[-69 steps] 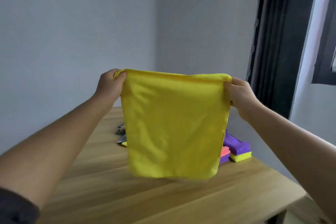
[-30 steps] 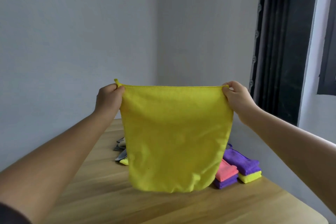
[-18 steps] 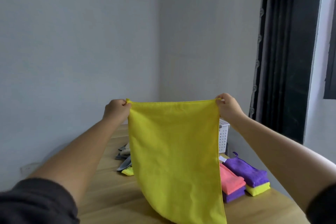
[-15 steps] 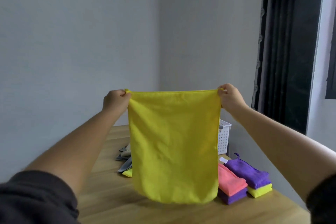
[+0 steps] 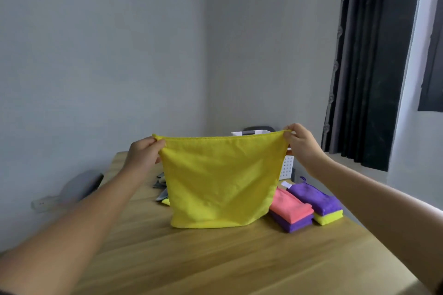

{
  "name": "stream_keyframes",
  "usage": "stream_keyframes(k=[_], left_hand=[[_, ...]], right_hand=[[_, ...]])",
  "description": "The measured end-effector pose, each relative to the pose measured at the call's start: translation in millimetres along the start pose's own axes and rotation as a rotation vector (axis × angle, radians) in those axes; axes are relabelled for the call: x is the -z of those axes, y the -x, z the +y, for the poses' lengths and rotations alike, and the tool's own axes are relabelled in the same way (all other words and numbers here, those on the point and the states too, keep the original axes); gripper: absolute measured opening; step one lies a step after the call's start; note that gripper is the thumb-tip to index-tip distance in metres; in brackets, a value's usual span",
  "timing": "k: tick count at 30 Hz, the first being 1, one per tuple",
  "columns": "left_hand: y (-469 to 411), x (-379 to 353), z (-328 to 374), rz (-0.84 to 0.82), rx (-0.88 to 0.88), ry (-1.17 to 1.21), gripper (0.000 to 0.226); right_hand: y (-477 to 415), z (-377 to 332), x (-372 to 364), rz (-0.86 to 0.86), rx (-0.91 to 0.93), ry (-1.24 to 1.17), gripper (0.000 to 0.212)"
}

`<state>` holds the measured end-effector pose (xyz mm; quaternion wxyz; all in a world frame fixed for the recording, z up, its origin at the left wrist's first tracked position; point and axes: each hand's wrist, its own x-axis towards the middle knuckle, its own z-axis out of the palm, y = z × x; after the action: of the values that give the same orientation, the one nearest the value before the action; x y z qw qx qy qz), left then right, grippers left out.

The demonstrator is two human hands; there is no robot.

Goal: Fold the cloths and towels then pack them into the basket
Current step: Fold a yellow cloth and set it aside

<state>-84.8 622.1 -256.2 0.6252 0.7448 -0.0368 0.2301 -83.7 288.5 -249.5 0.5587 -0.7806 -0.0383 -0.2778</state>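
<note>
A yellow cloth (image 5: 220, 179) hangs spread out in the air, its lower edge touching or just above the wooden table (image 5: 215, 258). My left hand (image 5: 143, 153) pinches its top left corner. My right hand (image 5: 299, 141) pinches the top right corner. Behind the cloth stands a white perforated basket (image 5: 286, 167), mostly hidden. To the right lie two stacks of folded cloths: a pink one on a purple one (image 5: 290, 206), and a purple one on a yellow one (image 5: 316, 201). Unfolded grey and yellow cloths (image 5: 161, 187) peek out at the left of the held cloth.
The table stands in a room corner with grey walls on the left and behind. A dark curtain (image 5: 369, 67) hangs at the right. A white power strip (image 5: 45, 202) lies off the table's left side. The table's right edge runs close to the folded stacks.
Both hands have lowered the stretched yellow cloth toward the table; its bottom edge now reaches the tabletop area. The view has tilted down, showing more table.
</note>
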Motion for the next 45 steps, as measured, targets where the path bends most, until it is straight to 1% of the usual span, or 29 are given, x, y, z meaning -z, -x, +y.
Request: stream_keyframes(k=[3,6,9,14,16,20,21,23,25,27,30,32,34,35,37,38,39,41,43,45], left_hand=[[36,0,-31,-0.013,0.075,0.016,0.023],[70,3,-57,-0.064,0.157,0.022,0.022],[98,8,-78,-0.127,0.206,-0.002,0.022],[131,14,-104,-0.187,0.297,-0.108,0.033],[139,16,-111,-0.206,0.31,-0.18,0.029],[146,16,-124,-0.217,0.253,-0.296,0.02],[144,14,-128,-0.229,0.236,-0.317,0.017],[136,13,-135,-0.207,0.215,-0.355,0.014],[125,7,-141,-0.172,0.195,-0.397,0.013],[110,-6,-148,-0.138,0.176,-0.443,0.015],[89,-26,-156,-0.083,0.18,-0.49,0.017],[77,-36,-165,-0.089,0.185,-0.561,0.018],[67,-45,-176,-0.123,0.185,-0.596,0.022],[63,-48,-185,-0.146,0.193,-0.603,0.027],[61,-49,-196,-0.19,0.181,-0.687,0.038],[59,-49,-202,-0.204,0.155,-0.764,0.039],[57,-49,-206,-0.203,0.119,-0.82,0.035],[55,-48,-209,-0.187,0.06,-0.81,0.018],[53,-49,-212,-0.161,0.06,-0.72,0.008],[53,-49,-216,-0.134,0.096,-0.592,0.007]], right_hand=[[38,29,0,-0.056,-0.081,-0.035,0.026],[76,50,5,-0.111,-0.152,-0.083,0.021],[106,64,12,-0.132,-0.203,-0.023,0.02],[139,87,12,-0.184,-0.277,0.023,0.019],[148,96,8,-0.221,-0.312,0.05,0.018],[158,117,3,-0.416,-0.368,0.109,0.013],[157,123,2,-0.438,-0.369,0.118,0.013],[150,130,0,-0.403,-0.321,0.13,0.021],[139,133,-5,-0.317,-0.246,0.183,0.03],[122,139,-17,-0.256,-0.185,0.269,0.03],[101,149,-40,-0.18,-0.149,0.319,0.033],[92,154,-55,-0.182,-0.127,0.398,0.029],[88,162,-67,-0.232,-0.107,0.526,0.015],[86,171,-73,-0.258,-0.087,0.59,0.013],[89,184,-77,-0.277,-0.039,0.689,0.019],[89,192,-79,-0.27,-0.017,0.723,0.02],[90,198,-81,-0.259,0.006,0.748,0.019],[91,204,-82,-0.223,0.041,0.76,0.016],[90,208,-81,-0.19,0.041,0.742,0.013],[91,211,-81,-0.186,0.028,0.724,0.01]])
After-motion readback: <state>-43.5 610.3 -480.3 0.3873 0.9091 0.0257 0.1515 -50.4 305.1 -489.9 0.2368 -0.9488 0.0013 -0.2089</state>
